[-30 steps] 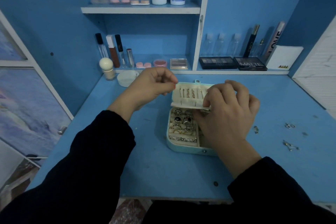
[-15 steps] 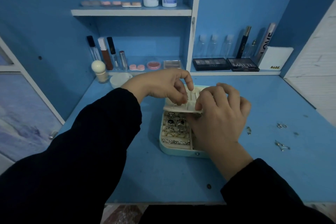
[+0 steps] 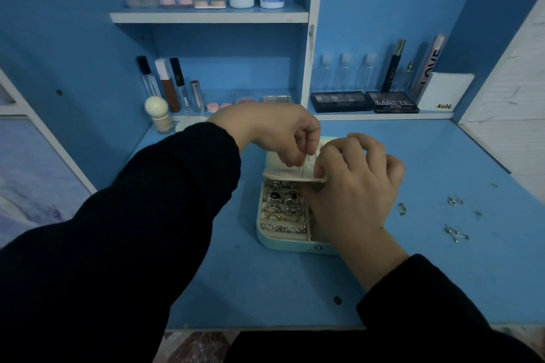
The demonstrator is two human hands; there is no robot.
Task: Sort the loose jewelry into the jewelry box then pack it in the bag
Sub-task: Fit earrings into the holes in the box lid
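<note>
**Both hands at the open jewelry box**

At the far left, a round-capped bottle [image 3: 157, 115] stands at the back of the blue surface [image 3: 442, 289], with tall lip-gloss tubes [image 3: 169, 85] on the low shelf behind it. The left hand [image 3: 280, 135] reaches in from a black sleeve [image 3: 153, 215]. Its fingers are curled downward, with the tips pinched on a thin stud [image 3: 300, 168] at the cream earring panel [image 3: 290, 175].

The jewelry box [image 3: 267, 237] sits open at mid-surface. That panel is raised over its back half, and rings [image 3: 283, 200] and a chain [image 3: 280, 228] fill the left compartments.

The right hand [image 3: 354, 186] grips the panel's right edge, fingers curled over the top and thumb beneath, hiding the box's right side. To the right of it, loose jewelry [image 3: 455, 233] lies scattered on the surface in small clusters, well apart from the box.
</note>
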